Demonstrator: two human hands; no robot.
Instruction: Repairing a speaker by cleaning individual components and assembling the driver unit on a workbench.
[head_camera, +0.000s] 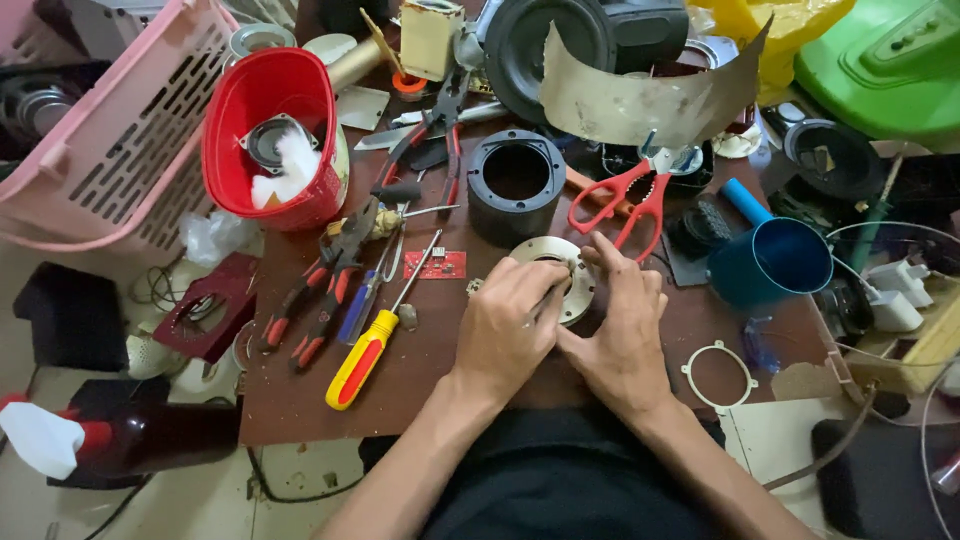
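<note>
Cluttered brown table (300, 400), tools everywhere. Both hands work a flat, pale metal ring plate (577, 290) with a round centre hole, lying near the middle. Left hand (508, 325) pinches something thin over it; right hand (622, 335) presses its right edge. A slip could skid it into the red scissors (628, 200) just beyond, or nick a finger.

Lots of colour here: the surface (420, 370) is dark reddish brown, with a yellow-and-red screwdriver (365, 357) lower left of centre and red-handled scissors (628, 200) upper right of centre. Upper left there's a bright red tub (268, 135) beside a pale pink slotted basket (120, 130). Right side has a blue cup (775, 260); top right, a lime green lid (885, 60) and a yellow bag (785, 30).
</note>
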